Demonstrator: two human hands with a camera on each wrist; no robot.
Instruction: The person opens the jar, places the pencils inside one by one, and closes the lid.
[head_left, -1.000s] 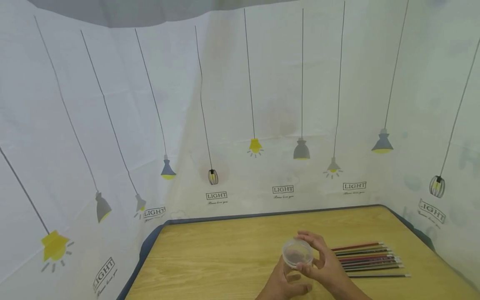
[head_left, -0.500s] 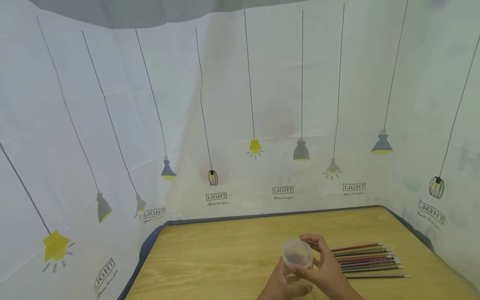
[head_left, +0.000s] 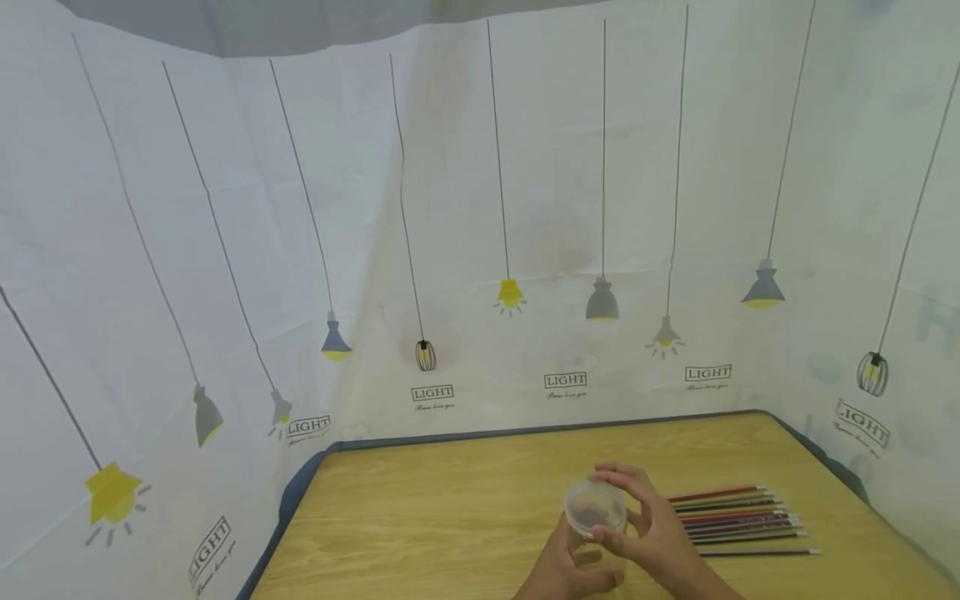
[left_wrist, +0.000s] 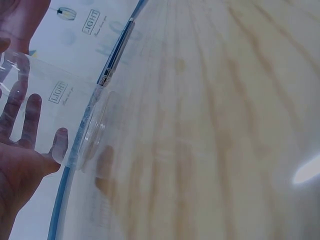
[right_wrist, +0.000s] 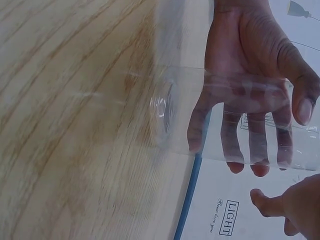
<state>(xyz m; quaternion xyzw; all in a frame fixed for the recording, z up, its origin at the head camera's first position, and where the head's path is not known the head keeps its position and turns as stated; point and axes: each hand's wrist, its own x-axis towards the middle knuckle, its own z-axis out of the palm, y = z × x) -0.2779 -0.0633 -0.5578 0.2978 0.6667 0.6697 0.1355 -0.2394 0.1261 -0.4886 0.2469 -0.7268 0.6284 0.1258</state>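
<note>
A clear round plastic jar (head_left: 595, 506) is held upright over the table by both hands, its round top facing me in the head view. My left hand (head_left: 558, 564) grips the jar's body from the left side. Through the clear wall in the right wrist view, the fingers of that left hand (right_wrist: 240, 90) show behind it. My right hand (head_left: 662, 540) holds the top rim, thumb on the near side and fingers on the far side. At the left of the left wrist view the jar's base (left_wrist: 95, 132) hangs over the wood.
Several pencils (head_left: 738, 521) with pale ends lie side by side on the wooden table (head_left: 405, 508), right of my hands. One pencil (head_left: 761, 552) lies a little apart, nearer me. White curtain-like sheets (head_left: 465, 208) printed with lamps surround the table, whose edge is dark blue.
The thumb and fingers of my right hand slid left, then back right around the jar's top. The jar and left hand stay nearly in place.
</note>
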